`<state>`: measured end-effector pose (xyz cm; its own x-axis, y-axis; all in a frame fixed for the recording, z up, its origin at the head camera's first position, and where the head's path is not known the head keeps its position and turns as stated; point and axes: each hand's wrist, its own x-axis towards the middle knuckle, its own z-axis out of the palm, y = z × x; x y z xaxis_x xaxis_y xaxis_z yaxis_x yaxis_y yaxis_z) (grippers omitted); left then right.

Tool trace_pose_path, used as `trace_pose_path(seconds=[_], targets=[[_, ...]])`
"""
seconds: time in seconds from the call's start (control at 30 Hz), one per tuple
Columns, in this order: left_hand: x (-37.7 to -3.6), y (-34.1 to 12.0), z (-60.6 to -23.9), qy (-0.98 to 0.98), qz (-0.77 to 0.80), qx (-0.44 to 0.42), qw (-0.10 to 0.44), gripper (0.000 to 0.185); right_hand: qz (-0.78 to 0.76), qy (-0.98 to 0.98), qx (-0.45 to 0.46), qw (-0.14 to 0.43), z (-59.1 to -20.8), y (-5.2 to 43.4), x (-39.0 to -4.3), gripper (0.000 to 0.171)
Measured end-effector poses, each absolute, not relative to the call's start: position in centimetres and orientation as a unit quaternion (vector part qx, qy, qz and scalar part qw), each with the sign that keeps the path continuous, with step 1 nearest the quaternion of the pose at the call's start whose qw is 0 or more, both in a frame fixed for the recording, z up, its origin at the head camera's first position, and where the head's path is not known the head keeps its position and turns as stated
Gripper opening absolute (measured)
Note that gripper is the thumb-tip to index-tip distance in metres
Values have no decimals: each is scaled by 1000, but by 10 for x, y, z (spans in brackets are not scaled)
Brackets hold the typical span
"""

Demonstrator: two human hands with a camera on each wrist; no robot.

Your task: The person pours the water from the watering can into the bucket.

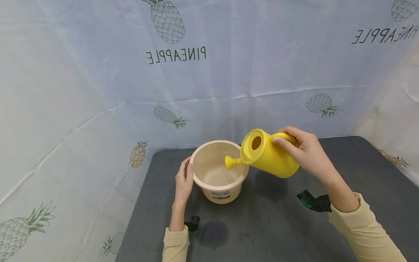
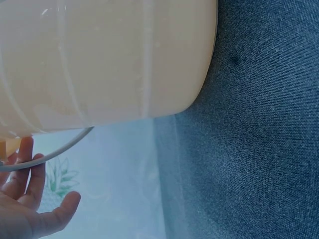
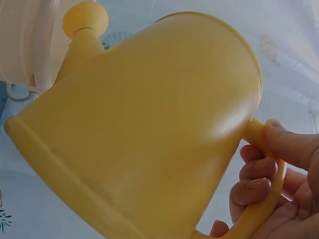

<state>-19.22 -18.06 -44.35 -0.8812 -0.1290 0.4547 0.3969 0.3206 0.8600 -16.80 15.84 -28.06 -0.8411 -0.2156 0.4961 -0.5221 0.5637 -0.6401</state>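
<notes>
A cream plastic bucket (image 1: 218, 183) with a label on its front stands on the dark table. My left hand (image 1: 184, 182) rests against the left side of its rim, with fingertips touching the wall in the left wrist view; the bucket's thin grey handle (image 2: 65, 148) crosses the fingers there. My right hand (image 1: 306, 151) grips the looped handle (image 3: 261, 209) of a yellow watering can (image 1: 275, 158), thumb on top and fingers curled round it. Held above the table, the can is tipped left, its round spout head (image 1: 230, 162) over the bucket's opening. No water shows.
The dark cloth-covered table (image 1: 262, 233) carries a damp-looking dark patch (image 1: 214, 234) in front of the bucket and a shadowy patch under the can. A pineapple-print curtain (image 1: 248, 65) hangs behind and at both sides. Black wrist camera mounts (image 1: 315, 202) sit at both wrists.
</notes>
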Motion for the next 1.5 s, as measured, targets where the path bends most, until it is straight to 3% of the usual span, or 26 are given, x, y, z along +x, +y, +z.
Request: trace_pose_path(seconds=[0.5,1.03,1.5], targets=[[-174,-170,-412,-780,-578,-89,222,36,419,-863,216,181,-279,159,-167,10],[-176,-172,-413,-777,-585,-89,214,36,412,-866,215,182,-278,158,-166,8],[-193,-180,-444,-776,-585,-81,221,38,412,-869,208,181,-276,156,-167,7]])
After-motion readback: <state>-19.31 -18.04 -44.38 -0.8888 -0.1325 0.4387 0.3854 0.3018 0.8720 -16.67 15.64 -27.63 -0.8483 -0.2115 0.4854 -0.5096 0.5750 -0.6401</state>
